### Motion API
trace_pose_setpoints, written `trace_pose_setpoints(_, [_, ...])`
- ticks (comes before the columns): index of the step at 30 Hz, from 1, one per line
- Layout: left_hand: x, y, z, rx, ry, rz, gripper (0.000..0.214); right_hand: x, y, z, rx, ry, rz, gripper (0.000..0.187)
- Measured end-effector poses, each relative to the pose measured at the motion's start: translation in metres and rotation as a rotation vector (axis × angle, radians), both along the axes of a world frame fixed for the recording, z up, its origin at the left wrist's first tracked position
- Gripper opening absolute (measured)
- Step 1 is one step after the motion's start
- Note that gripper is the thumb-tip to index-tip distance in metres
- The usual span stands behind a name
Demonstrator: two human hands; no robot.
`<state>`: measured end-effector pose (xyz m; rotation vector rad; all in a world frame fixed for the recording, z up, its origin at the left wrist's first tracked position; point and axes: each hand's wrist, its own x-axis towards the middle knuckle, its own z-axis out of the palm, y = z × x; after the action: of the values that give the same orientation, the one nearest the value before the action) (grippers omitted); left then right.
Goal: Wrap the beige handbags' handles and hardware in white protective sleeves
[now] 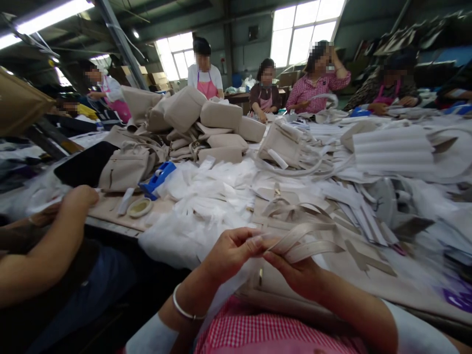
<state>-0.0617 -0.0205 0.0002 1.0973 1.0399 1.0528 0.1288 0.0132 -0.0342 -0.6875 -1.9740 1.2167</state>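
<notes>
My left hand (pixel 232 251) is closed in a pinch at the middle of the view, its fingertips against those of my right. What it pinches is too small or blurred to name. My right hand (pixel 304 275) grips looped beige straps (pixel 308 238) between thumb and fingers; their loops stick out to the right. Below both hands, at the table's edge against my apron, lies a beige handbag (pixel 275 285) with a small gold-coloured metal piece. Another flat beige bag piece with a gold clasp (pixel 277 191) lies just beyond the straps.
Crumpled white wrapping (pixel 217 191) covers the table centre. A blue tape dispenser (pixel 158 179) and a tape roll (pixel 140 207) lie left, near a neighbour's arm (pixel 62 236). Beige bags (pixel 221 115) are heaped behind. White strips (pixel 363 211) lie right. Several people work across the table.
</notes>
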Motion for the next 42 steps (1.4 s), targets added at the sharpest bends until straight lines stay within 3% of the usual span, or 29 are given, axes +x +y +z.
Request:
trace_pose_setpoints(4, [0.005,-0.009,-0.005,-0.003,-0.015,0.115,0.037,0.004,-0.001,-0.011,0.083,-0.141,0.06,0.031])
trace_pose_setpoints(8, [0.01,-0.018,-0.015,0.049,-0.024,0.215,0.034,0.005,-0.003,-0.015,0.062,-0.196,0.088,0.032])
trace_pose_setpoints(17, [0.008,-0.013,-0.032,0.099,-0.023,0.456,0.025,-0.005,-0.005,-0.003,-0.255,-0.019,0.067,0.025])
trace_pose_setpoints(22, [0.008,-0.016,-0.028,0.114,-0.176,0.349,0.034,-0.008,-0.003,0.003,-0.333,0.125,0.07,0.023])
trace_pose_setpoints(26, [0.007,-0.015,-0.019,0.09,-0.163,0.233,0.027,-0.008,-0.002,0.005,-0.301,0.15,0.114,0.023])
trace_pose_setpoints(30, [0.006,-0.011,-0.019,-0.021,-0.216,0.164,0.036,-0.006,-0.001,0.002,-0.219,0.088,0.078,0.023])
trace_pose_setpoints(36, [0.007,-0.009,-0.029,-0.027,-0.229,0.184,0.027,0.002,-0.002,0.005,-0.134,0.018,0.116,0.022])
trace_pose_setpoints(39, [0.009,-0.008,-0.027,-0.007,-0.205,0.153,0.021,0.0,-0.003,0.007,-0.112,-0.006,0.116,0.025])
trace_pose_setpoints(42, [0.007,-0.006,-0.022,0.0,-0.15,0.219,0.021,0.0,0.0,0.009,-0.099,-0.008,0.067,0.025])
